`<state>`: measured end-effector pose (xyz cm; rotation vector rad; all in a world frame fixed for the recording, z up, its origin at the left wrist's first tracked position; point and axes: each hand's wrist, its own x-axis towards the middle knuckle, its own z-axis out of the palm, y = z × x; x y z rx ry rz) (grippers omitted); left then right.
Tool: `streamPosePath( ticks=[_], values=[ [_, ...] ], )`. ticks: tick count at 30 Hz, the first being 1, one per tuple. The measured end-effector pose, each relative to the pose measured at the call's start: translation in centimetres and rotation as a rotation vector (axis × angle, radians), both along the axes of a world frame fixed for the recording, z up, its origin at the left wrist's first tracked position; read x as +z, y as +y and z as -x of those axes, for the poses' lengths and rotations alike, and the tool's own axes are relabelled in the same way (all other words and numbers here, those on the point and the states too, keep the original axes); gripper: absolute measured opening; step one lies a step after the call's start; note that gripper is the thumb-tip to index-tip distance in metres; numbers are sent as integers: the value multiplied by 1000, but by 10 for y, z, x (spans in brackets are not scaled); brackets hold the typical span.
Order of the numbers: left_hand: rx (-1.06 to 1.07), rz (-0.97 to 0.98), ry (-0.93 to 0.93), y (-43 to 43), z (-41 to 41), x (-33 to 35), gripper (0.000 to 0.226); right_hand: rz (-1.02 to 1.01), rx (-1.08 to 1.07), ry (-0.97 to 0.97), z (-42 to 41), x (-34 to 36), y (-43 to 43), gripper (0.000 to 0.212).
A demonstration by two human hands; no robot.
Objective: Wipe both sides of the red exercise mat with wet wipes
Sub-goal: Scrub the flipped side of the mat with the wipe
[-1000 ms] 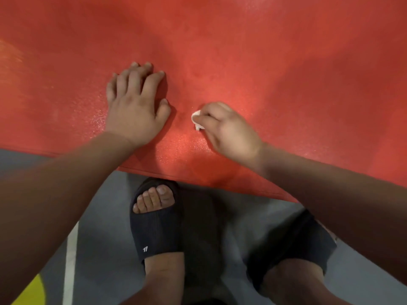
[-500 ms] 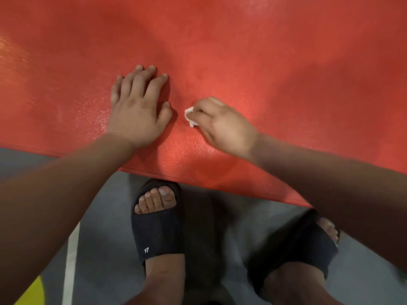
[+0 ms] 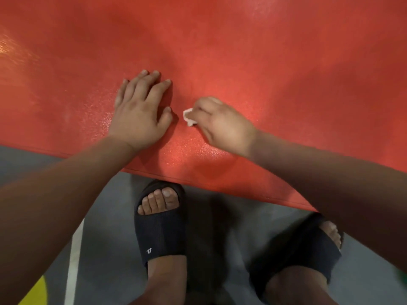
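The red exercise mat (image 3: 253,58) fills the upper half of the head view, its near edge running from the left down to the right. My left hand (image 3: 141,111) lies flat on the mat with straight fingers, pressing it down. Just to its right, my right hand (image 3: 222,122) curls round a small crumpled white wet wipe (image 3: 189,117) and holds it against the mat. Only a corner of the wipe sticks out past the fingers. The mat glistens around both hands.
My two feet in black slides (image 3: 160,225) (image 3: 308,245) stand on the grey floor (image 3: 105,194) right at the mat's near edge. A white floor line (image 3: 73,260) and a yellow patch (image 3: 36,293) lie at the lower left.
My right hand with the wipe has slid a little to the left, closer to my left hand. The left hand has stayed pressed flat on the mat.
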<state>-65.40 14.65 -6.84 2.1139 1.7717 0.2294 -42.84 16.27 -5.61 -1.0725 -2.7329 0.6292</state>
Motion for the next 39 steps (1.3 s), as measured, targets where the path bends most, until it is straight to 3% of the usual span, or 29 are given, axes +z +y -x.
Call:
streamPosePath(
  ticks=[5,12,18,21,24,26,28,31,33,35,39],
  values=[
    [-6,-10,-3,-2,2,-1,62,-77,-469,37,-14,-3,40,20],
    [-3,10,-10,-3,3,1,62,-69,-397,52,-10,2,22,18],
    [12,21,-6,-6,5,5,62,-111,-674,10,-12,-7,73,32],
    [55,32,-23,-13,8,6,62,-78,-484,50,11,-7,38,26],
    [76,19,-19,-18,10,6,62,29,-44,56,18,2,-15,24],
    [73,18,-8,-19,10,7,61,-10,173,6,10,4,-12,20],
    [63,49,-1,-18,11,9,62,-103,124,-36,6,-1,18,22],
    [55,88,13,-18,13,11,63,-168,-369,27,7,-6,66,26],
    [69,101,19,-19,14,13,63,-144,-570,56,18,-9,65,23],
    [81,105,27,-22,14,15,63,-80,-484,89,33,-7,35,17],
    [108,147,68,-27,15,20,62,76,95,105,27,11,-55,13]
  ],
)
